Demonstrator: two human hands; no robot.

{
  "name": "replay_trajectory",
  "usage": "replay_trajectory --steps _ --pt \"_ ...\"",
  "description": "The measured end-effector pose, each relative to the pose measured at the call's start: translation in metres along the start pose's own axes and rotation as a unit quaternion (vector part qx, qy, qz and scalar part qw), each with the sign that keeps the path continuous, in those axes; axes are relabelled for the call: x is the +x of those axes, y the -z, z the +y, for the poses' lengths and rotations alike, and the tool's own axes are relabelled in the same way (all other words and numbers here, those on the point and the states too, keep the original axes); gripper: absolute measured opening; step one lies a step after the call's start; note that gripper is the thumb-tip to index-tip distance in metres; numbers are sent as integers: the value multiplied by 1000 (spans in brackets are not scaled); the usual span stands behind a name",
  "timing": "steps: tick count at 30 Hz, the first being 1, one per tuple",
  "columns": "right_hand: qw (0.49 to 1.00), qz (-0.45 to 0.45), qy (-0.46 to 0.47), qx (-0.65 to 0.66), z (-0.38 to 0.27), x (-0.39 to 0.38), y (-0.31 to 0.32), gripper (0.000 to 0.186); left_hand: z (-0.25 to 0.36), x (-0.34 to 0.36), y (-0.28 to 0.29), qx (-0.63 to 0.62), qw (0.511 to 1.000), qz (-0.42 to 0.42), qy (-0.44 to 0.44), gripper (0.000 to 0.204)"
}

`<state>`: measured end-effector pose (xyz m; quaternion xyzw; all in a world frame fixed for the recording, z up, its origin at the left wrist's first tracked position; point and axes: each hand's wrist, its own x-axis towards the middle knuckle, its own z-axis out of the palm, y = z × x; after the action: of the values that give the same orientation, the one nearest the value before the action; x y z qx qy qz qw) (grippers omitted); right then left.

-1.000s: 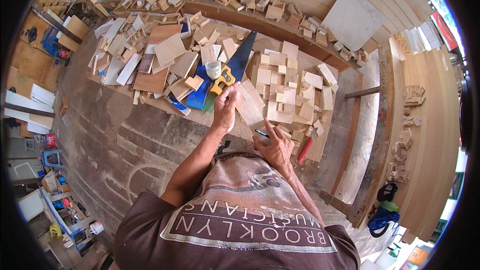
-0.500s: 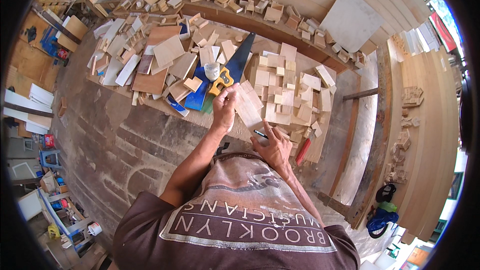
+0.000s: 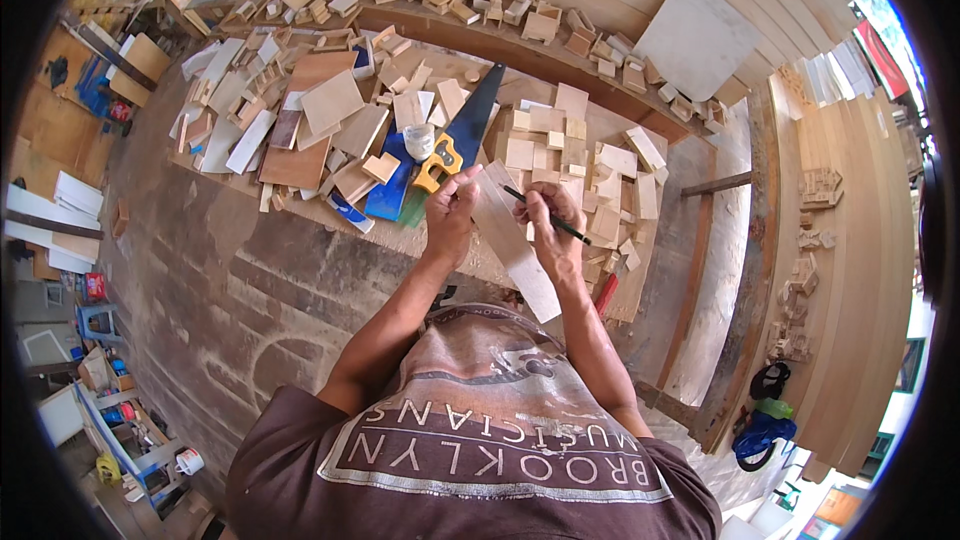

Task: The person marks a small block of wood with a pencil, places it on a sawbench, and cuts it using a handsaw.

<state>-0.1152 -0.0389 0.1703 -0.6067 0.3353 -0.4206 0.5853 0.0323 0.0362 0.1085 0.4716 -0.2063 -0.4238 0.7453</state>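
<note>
A long, thin strip of pale wood (image 3: 513, 246) slants in front of my chest, its near end over my shirt. My left hand (image 3: 452, 218) is closed at the strip's left edge near the far end, thumb and fingers bent together. In my right hand (image 3: 553, 218) a dark pencil (image 3: 571, 229) is pinched, its point close over the strip's far part; whether it touches the wood I cannot tell. Just beyond my left hand lies a handsaw (image 3: 470, 127) with a yellow handle, beside a whitish cup (image 3: 419, 142).
Many small wood blocks (image 3: 519, 153) lie on the worktable to the right, with a red-handled tool (image 3: 606, 294) at the near edge. Boards and offcuts (image 3: 330, 102) pile up at the left. Small wooden pieces (image 3: 541, 22) line the back ledge. A plank bench (image 3: 855, 290) stands far right.
My right hand has let go of the strip's near end and moved up and away from me, turning the pencil's point toward the wood. My left hand has stayed nearly in place.
</note>
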Motion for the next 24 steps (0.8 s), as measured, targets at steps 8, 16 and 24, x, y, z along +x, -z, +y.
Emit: replay_trajectory --steps 8,16,24 --pt "996 -25 20 -79 13 3 -8 13 11 -2 -6 -16 999 10 -33 33" --pt "990 -24 39 -132 19 5 -8 10 9 1 -5 -5 999 12 -36 32" --pt "977 -28 85 -191 8 10 -13 12 13 -3 -7 18 1000 -1 -15 31"
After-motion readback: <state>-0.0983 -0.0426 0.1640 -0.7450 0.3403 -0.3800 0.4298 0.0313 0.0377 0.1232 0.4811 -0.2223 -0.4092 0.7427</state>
